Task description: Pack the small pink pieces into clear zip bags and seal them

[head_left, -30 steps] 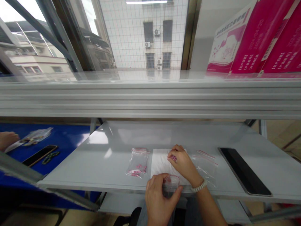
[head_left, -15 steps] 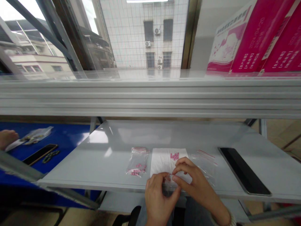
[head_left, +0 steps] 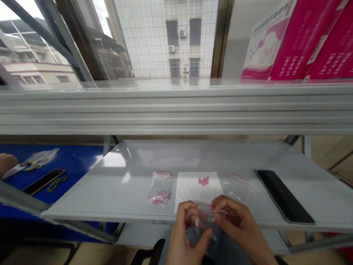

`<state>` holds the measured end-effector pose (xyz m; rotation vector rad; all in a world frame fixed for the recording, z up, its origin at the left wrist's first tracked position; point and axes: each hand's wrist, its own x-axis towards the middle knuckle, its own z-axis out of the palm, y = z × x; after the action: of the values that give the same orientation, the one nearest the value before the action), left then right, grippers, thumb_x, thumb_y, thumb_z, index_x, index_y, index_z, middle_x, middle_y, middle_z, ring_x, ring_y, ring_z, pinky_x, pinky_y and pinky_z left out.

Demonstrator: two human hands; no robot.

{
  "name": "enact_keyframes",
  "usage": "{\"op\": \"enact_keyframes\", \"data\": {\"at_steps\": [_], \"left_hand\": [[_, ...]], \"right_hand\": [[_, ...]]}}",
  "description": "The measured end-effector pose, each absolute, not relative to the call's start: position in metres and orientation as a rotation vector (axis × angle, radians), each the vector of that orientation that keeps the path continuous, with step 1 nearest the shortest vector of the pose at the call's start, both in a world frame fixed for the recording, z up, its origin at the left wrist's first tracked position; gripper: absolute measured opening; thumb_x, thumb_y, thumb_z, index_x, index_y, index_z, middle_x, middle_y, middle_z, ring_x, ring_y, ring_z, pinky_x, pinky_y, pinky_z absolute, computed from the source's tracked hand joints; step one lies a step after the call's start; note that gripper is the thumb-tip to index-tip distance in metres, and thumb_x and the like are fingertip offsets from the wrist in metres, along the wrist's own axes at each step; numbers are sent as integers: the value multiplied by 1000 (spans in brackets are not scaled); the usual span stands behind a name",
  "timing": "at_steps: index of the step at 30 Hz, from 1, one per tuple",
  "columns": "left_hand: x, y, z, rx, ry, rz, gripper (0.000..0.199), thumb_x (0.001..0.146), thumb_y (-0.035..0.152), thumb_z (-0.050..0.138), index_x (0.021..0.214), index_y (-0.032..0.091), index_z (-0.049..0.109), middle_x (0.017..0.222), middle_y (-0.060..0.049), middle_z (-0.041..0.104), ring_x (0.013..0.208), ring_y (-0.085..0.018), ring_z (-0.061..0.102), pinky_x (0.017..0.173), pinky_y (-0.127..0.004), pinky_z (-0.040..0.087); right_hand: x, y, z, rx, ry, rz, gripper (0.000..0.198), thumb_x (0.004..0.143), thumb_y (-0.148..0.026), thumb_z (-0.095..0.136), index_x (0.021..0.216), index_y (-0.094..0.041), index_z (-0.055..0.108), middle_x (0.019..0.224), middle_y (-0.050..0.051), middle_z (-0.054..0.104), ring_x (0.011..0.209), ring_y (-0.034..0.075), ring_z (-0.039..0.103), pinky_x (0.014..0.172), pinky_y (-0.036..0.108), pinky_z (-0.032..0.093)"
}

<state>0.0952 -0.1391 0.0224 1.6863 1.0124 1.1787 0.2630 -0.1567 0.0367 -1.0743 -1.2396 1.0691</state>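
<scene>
Between my two hands, just off the shelf's front edge, is a small clear zip bag (head_left: 205,213) with a red line along its top. My left hand (head_left: 187,232) grips its left side, thumb against fingers. The fingers of my right hand (head_left: 234,221) pinch its upper right corner. What the bag holds is hard to make out. Beyond my hands, a white paper sheet (head_left: 190,187) bears a cluster of pink beads (head_left: 203,181). Left of the sheet lies a zip bag with pink beads (head_left: 160,189); on its right are flat clear zip bags (head_left: 238,187).
A dark tablet (head_left: 282,195) rests on the grey shelf (head_left: 132,198) at right. Overhead, a grey beam (head_left: 176,110) crosses the view, with pink boxes (head_left: 292,44) above. On a blue table (head_left: 79,158) at left are a phone (head_left: 44,181) and another person's hand (head_left: 7,163).
Both hands have drawn the clear zip bag down toward my lap, off the paper's front edge. My right hand has shifted to the bag's upper right corner, and the bag's red line now shows.
</scene>
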Motion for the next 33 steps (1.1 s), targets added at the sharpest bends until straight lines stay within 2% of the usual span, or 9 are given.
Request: {"op": "enact_keyframes", "data": {"at_steps": [3, 8, 10, 14, 16, 24, 27, 29, 33], "left_hand": [[95, -139, 15, 1641, 909, 932, 43, 71, 7, 64, 112, 21, 61, 78, 0, 73, 67, -15, 68, 66, -24, 54], [95, -139, 0, 1564, 835, 760, 21, 78, 18, 69, 99, 18, 71, 80, -5, 78, 71, -17, 72, 70, -25, 54], [95, -138, -1, 1499, 815, 732, 17, 84, 30, 67, 93, 17, 73, 79, -7, 78, 72, -18, 72, 71, -25, 54], [94, -136, 6, 1365, 860, 770, 55, 86, 67, 55, 82, 15, 75, 76, -10, 77, 69, -19, 70, 65, -25, 54], [93, -136, 9, 1326, 870, 802, 61, 84, 73, 53, 85, 16, 75, 78, -10, 78, 72, -21, 72, 69, -27, 55], [93, -139, -1, 1266, 723, 805, 38, 86, 52, 67, 105, 19, 68, 87, -8, 79, 80, -19, 75, 78, -29, 57], [95, -142, -8, 1236, 668, 728, 34, 86, 49, 69, 100, 18, 72, 86, -9, 79, 74, -18, 75, 72, -27, 57], [96, -142, -10, 1225, 682, 724, 35, 87, 51, 67, 95, 18, 74, 86, -10, 79, 67, -16, 73, 64, -23, 55], [94, -137, 1, 1278, 770, 832, 39, 85, 56, 67, 88, 18, 78, 76, -8, 78, 61, -15, 71, 60, -23, 55]], "right_hand": [[261, -156, 34, -1058, -1128, 1102, 10, 84, -28, 70, 78, -21, 66, 74, 0, 62, 70, 14, 59, 64, 22, 47], [257, -155, 20, -1084, -983, 1073, 14, 81, -32, 76, 81, -20, 68, 73, 0, 62, 67, 14, 57, 60, 21, 45], [258, -155, 16, -1084, -922, 1049, 16, 81, -34, 77, 83, -21, 69, 72, 0, 62, 65, 13, 56, 59, 21, 45], [261, -154, 16, -1104, -825, 968, 22, 77, -39, 81, 82, -21, 70, 71, 0, 61, 63, 13, 54, 57, 20, 44], [261, -154, 19, -1114, -823, 940, 23, 75, -40, 82, 80, -20, 70, 70, 0, 61, 62, 13, 54, 56, 20, 44], [255, -154, 17, -1098, -822, 981, 25, 75, -41, 82, 85, -20, 71, 73, 2, 65, 65, 16, 58, 57, 22, 48], [251, -156, 16, -1089, -787, 974, 24, 76, -40, 82, 84, -21, 70, 73, 1, 66, 65, 15, 59, 57, 21, 49], [249, -159, 16, -1077, -810, 1009, 24, 78, -40, 80, 93, -23, 72, 76, 2, 68, 67, 15, 61, 59, 21, 50], [244, -166, 13, -1014, -990, 1134, 36, 78, -44, 79, 108, -25, 74, 96, 8, 74, 87, 21, 68, 76, 30, 56]]}}
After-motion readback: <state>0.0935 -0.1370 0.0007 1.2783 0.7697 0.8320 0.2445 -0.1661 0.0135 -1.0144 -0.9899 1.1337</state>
